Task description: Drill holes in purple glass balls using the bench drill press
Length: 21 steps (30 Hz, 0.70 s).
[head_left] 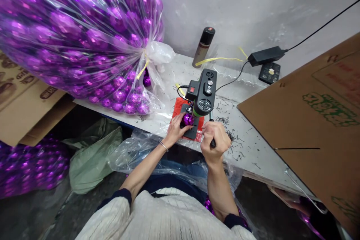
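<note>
Head view, frame centre: our left hand [176, 129] pinches the purple ball [188, 119] under the small press [204, 93]; our right hand [215, 138] is clenched on its lever handle [212, 141].

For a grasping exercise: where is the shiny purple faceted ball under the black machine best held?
Pinch the shiny purple faceted ball at its sides from the near left, probably: the black machine covers its top, the right hand blocks the right.

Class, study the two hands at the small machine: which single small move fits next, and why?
Probably press the lever down: the right hand is closed on it, and the left hand steadies a purple ball right under the machine head.
</note>
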### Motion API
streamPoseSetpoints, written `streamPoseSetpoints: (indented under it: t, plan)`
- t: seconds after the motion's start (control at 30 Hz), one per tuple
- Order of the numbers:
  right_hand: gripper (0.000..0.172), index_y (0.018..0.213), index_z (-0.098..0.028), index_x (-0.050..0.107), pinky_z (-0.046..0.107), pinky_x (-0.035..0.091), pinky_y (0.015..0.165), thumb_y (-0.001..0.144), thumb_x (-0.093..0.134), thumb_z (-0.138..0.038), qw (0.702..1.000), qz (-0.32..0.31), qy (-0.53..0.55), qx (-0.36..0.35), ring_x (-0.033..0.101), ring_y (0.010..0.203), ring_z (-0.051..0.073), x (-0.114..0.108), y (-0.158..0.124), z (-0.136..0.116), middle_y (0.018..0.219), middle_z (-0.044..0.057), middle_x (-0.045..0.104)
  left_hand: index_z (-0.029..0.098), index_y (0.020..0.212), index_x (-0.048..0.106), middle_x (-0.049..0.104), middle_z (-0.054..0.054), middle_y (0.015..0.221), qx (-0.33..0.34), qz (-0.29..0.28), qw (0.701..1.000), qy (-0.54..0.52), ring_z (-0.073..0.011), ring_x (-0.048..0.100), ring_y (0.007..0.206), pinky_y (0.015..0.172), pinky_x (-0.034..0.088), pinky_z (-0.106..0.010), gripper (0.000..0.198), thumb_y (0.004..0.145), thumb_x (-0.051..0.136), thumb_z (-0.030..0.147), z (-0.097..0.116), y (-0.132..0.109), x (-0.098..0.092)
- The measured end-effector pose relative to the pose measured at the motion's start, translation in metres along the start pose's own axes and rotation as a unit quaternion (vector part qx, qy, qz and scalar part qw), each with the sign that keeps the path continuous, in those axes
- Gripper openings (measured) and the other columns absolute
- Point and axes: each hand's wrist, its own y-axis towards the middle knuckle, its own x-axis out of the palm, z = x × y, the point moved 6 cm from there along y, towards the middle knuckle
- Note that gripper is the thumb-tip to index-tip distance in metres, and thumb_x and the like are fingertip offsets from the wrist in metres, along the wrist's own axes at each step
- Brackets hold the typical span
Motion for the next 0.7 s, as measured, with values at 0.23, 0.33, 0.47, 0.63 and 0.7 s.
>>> streamPoseSetpoints:
  t: [0.23, 0.33, 0.47, 0.63, 0.7]
  plan:
    - [0.021, 0.077, -0.021, 0.051, 0.025, 0.044, 0.061, 0.091, 0.048, -0.006, 1.000, 0.002, -0.007, -0.008, 0.059, 0.068, 0.012, 0.000, 0.000, -0.003, 0.071, 0.002, 0.061, 0.020, 0.136, 0.051, 0.065, -0.013, 0.128, 0.045, -0.006, 0.998, 0.043, -0.0274, 0.061, 0.121, 0.107, 0.045, -0.045, 0.060, 0.084, 0.072, 0.042, 0.002, -0.004, 0.007]
    - [0.021, 0.078, -0.021, 0.052, 0.025, 0.045, 0.062, 0.091, 0.046, -0.006, 1.000, 0.004, -0.003, 0.000, 0.060, 0.069, 0.013, 0.002, -0.005, -0.001, 0.071, 0.002, 0.061, 0.021, 0.138, 0.050, 0.065, -0.013, 0.129, 0.036, -0.017, 0.998, 0.049, -0.0281, 0.061, 0.121, 0.107, 0.045, -0.046, 0.063, 0.083, 0.073, 0.041, -0.001, -0.003, 0.008]
    - [0.020, 0.078, -0.021, 0.052, 0.026, 0.048, 0.064, 0.090, 0.046, -0.007, 1.000, 0.012, 0.008, 0.002, 0.062, 0.071, 0.013, 0.007, -0.020, 0.003, 0.073, 0.002, 0.061, 0.021, 0.138, 0.050, 0.066, -0.013, 0.128, 0.031, -0.022, 0.998, 0.048, -0.0285, 0.062, 0.120, 0.107, 0.045, -0.047, 0.063, 0.082, 0.074, 0.038, -0.002, -0.003, 0.008]
    - [0.018, 0.081, -0.022, 0.053, 0.026, 0.049, 0.060, 0.092, 0.043, -0.012, 0.999, 0.033, 0.002, -0.001, 0.061, 0.069, 0.013, 0.017, -0.039, 0.012, 0.077, 0.003, 0.063, 0.022, 0.136, 0.051, 0.066, -0.013, 0.127, 0.023, -0.022, 0.998, 0.048, -0.0289, 0.062, 0.119, 0.107, 0.045, -0.049, 0.062, 0.082, 0.075, 0.038, -0.004, -0.004, 0.008]
    - [0.018, 0.082, -0.022, 0.054, 0.027, 0.049, 0.060, 0.094, 0.042, -0.015, 0.999, 0.044, 0.003, -0.008, 0.061, 0.068, 0.014, 0.020, -0.045, 0.015, 0.078, 0.003, 0.063, 0.023, 0.136, 0.052, 0.066, -0.013, 0.126, 0.022, -0.024, 0.998, 0.047, -0.0291, 0.062, 0.119, 0.106, 0.046, -0.049, 0.061, 0.081, 0.075, 0.039, -0.004, -0.004, 0.008]
